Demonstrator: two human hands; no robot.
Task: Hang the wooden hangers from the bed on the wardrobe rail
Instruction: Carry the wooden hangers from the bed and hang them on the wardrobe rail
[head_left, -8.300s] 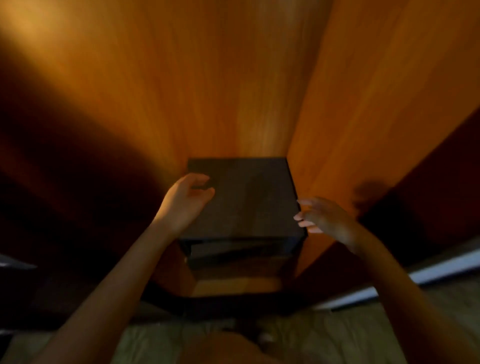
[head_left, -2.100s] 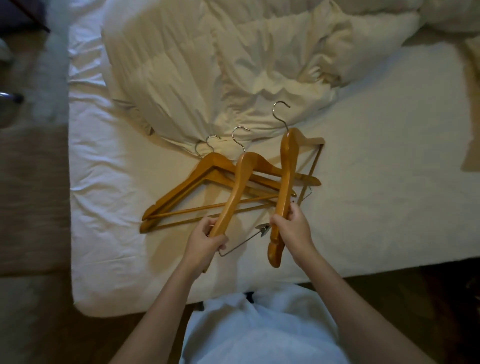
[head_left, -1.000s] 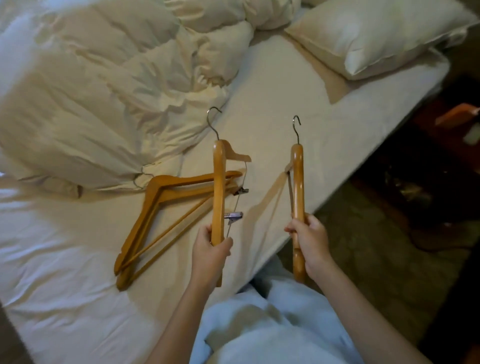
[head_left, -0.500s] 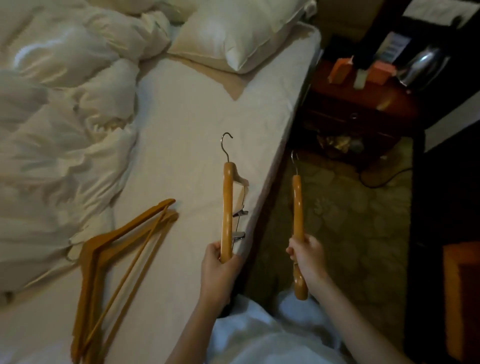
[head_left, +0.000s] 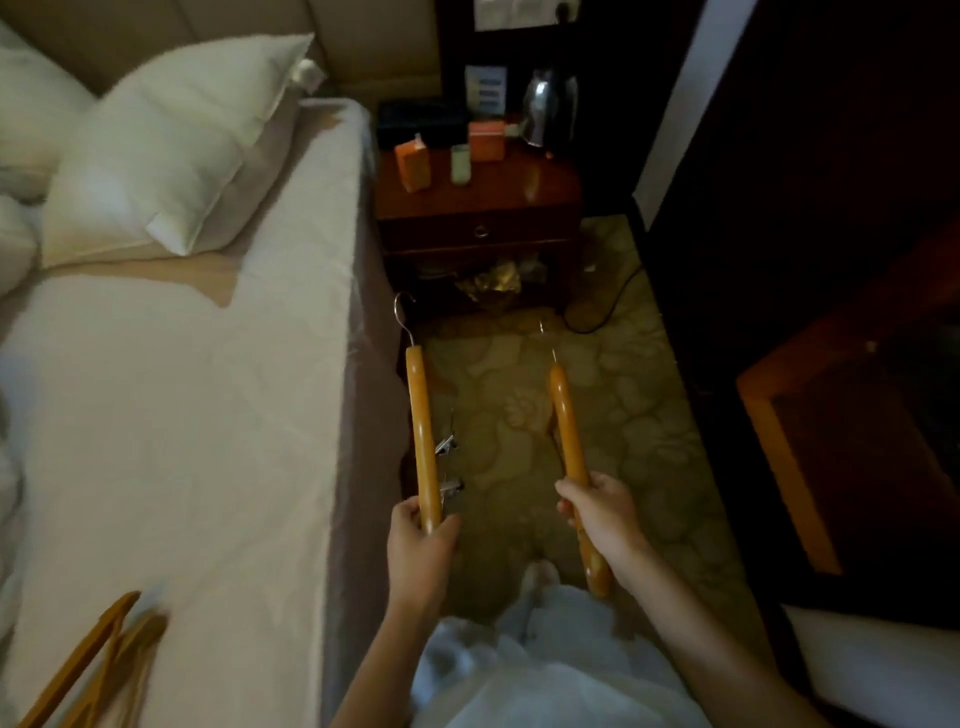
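My left hand (head_left: 422, 553) grips a wooden hanger with metal clips (head_left: 422, 431), held edge-on with its hook pointing away, just off the bed's edge. My right hand (head_left: 602, 519) grips a second wooden hanger (head_left: 569, 436), also edge-on, over the carpet. Two more wooden hangers (head_left: 98, 670) lie on the white bed (head_left: 182, 415) at the lower left corner of the view. The orange-brown wardrobe (head_left: 831, 441) shows dimly at the right edge; its rail is out of sight.
A wooden nightstand (head_left: 480, 208) stands ahead beside the bed, bearing orange boxes, a cup and a kettle (head_left: 550, 109). A pillow (head_left: 166, 150) lies at the bed's head. Patterned carpet (head_left: 623, 415) with a black cable runs between the bed and the dark furniture on the right.
The view has swung right, away from the bed toward the carpet and nightstand. Both hands have carried their hangers off the mattress over the floor. The hangers left on the bed slid to the lower left.
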